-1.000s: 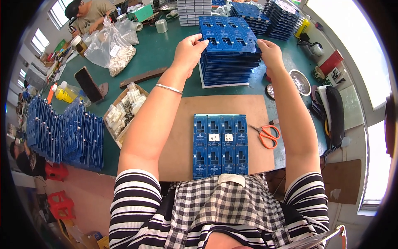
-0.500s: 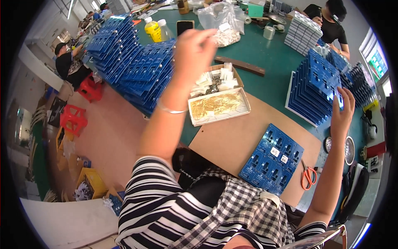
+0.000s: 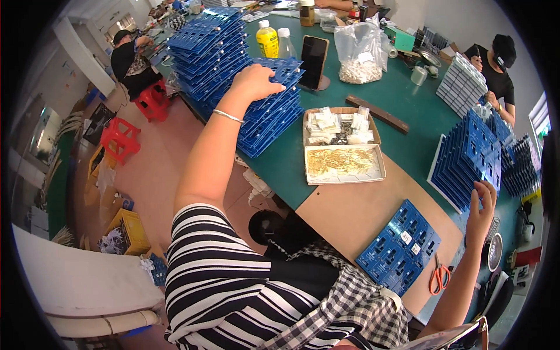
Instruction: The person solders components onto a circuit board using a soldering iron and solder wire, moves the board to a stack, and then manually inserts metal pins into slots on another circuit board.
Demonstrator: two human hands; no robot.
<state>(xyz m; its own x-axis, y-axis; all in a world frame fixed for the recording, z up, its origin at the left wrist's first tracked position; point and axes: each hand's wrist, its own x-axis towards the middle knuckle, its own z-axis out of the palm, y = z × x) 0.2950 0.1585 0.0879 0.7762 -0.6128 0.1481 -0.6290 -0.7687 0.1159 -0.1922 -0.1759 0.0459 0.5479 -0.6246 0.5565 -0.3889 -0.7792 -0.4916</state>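
My left hand (image 3: 256, 83) is on the top blue circuit board (image 3: 287, 71) of the nearer stack at the left, its bent fingers gripping the board's edge; the fingertips are partly hidden. My right hand (image 3: 481, 213) hovers by the front corner of the stack of blue circuit boards (image 3: 466, 154) at the right, fingers apart and slightly bent, nothing in them. Between my arms, a blue circuit board panel (image 3: 399, 248) with two white labels lies on the brown work board (image 3: 335, 213).
Orange-handled scissors (image 3: 439, 279) lie right of the panel. A white tray of brass-coloured pins (image 3: 344, 162) adjoins a box of small white parts (image 3: 341, 127). Behind are a dark bar (image 3: 378, 114), phone (image 3: 314, 61), bottles (image 3: 267, 39) and clear bag (image 3: 360, 55). Other people work farther off.
My left hand has gone from above the table's middle, left and down onto the nearer left stack. My right hand stays beside the right stack. The view has shifted left.
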